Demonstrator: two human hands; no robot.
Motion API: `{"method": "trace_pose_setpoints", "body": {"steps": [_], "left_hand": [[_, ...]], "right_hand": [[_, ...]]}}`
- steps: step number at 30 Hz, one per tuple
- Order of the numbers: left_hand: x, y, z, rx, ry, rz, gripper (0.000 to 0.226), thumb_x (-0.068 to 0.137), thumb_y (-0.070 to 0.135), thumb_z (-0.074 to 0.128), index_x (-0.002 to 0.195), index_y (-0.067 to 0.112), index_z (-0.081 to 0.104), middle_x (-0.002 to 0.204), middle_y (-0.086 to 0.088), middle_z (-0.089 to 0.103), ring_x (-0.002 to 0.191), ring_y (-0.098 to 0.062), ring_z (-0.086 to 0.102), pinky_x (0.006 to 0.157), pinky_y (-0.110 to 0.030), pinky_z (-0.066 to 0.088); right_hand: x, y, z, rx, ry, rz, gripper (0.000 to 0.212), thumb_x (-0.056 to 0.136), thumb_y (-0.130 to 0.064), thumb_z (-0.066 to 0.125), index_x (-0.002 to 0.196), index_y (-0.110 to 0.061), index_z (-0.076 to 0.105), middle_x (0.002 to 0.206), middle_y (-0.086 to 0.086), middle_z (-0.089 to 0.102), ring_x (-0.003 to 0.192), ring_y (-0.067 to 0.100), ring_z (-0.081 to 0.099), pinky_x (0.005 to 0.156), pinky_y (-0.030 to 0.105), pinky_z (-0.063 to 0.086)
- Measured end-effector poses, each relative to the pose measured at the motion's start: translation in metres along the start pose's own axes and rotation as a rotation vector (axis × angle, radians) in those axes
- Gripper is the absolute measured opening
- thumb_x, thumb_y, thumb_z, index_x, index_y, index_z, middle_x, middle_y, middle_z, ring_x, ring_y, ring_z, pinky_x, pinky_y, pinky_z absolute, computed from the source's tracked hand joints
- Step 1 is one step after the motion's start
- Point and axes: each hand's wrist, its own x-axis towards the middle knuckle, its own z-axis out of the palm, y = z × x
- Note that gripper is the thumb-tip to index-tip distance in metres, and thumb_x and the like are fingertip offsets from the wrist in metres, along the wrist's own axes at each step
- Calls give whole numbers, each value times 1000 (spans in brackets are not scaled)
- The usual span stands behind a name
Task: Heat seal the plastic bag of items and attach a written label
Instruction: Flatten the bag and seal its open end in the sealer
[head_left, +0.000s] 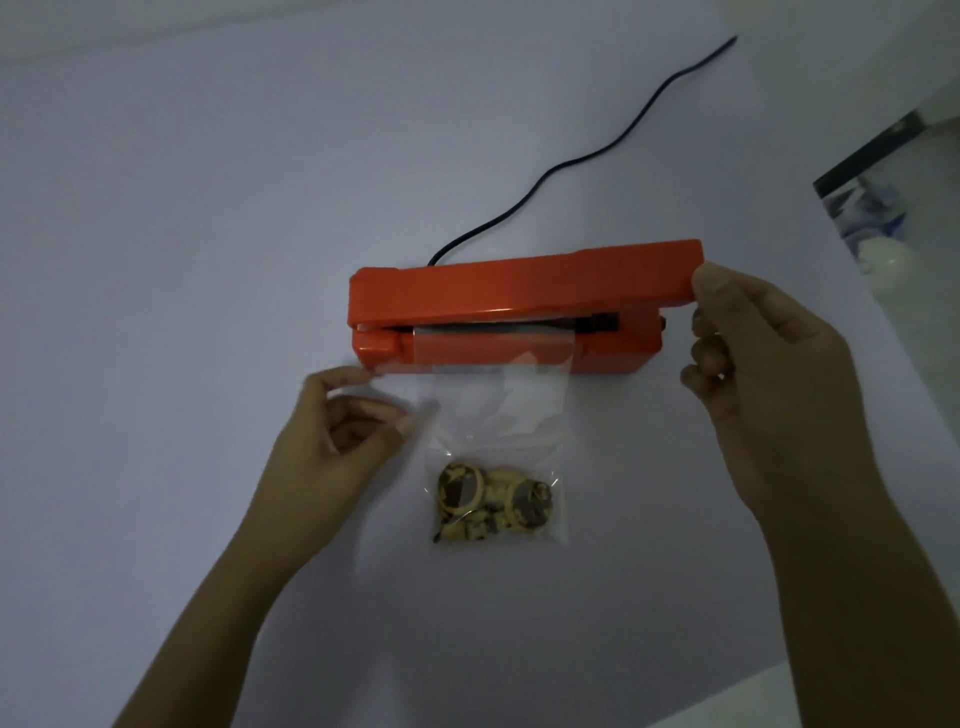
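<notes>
- We look down on an orange plastic heat sealer (524, 306) standing across a pale, plain surface (182, 234), its black power cord (587, 156) snaking away toward the far right edge
- The sealer's long upper arm is raised a little at its right end, leaving a narrow gap above the sealing bar
- Our right hand (769, 374) is at that right end, thumb on top of the arm's tip and the other fingers curled just below it, gripping the arm
- A clear plastic bag (493, 415) lies flat on the surface in front of the sealer, its open top edge tucked into the gap between arm and base
- At the bag's near end sits a small heap of tan and brown items (493, 501), some ring-shaped; what they are we cannot tell
- Our left hand (343, 421) is at the bag's upper left corner, its fingers pinched on the plastic edge, which is blurred there
- Beyond the surface's right edge we make out dim, blurred clutter (872, 218)
</notes>
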Motion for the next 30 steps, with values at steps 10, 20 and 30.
{"method": "trace_pose_setpoints", "body": {"steps": [10, 20, 30], "left_hand": [[47, 35, -20, 189, -170, 317, 85, 68, 32, 74, 142, 34, 32, 141, 19, 40, 122, 8, 46, 89, -2, 43], [58, 39, -27, 202, -214, 344, 67, 68, 28, 78, 128, 30, 49, 123, 17, 58, 117, 6, 53, 85, -3, 46], [57, 38, -28, 227, -209, 357, 69, 69, 33, 76, 132, 28, 46, 127, 19, 55, 115, 13, 51, 86, -1, 45]], "right_hand": [[-12, -9, -2, 16, -6, 31, 48, 95, -43, 48, 61, -19, 71, 57, -2, 64, 50, 10, 52, 52, 24, 43], [-20, 60, 32, -277, -223, 205, 18, 82, -41, 68, 90, -26, 74, 87, -11, 75, 84, 3, 69, 85, 30, 54], [-34, 44, 38, -208, -109, -15, 12, 90, -12, 61, 93, -14, 72, 78, -4, 76, 66, 7, 70, 60, 12, 52]]}}
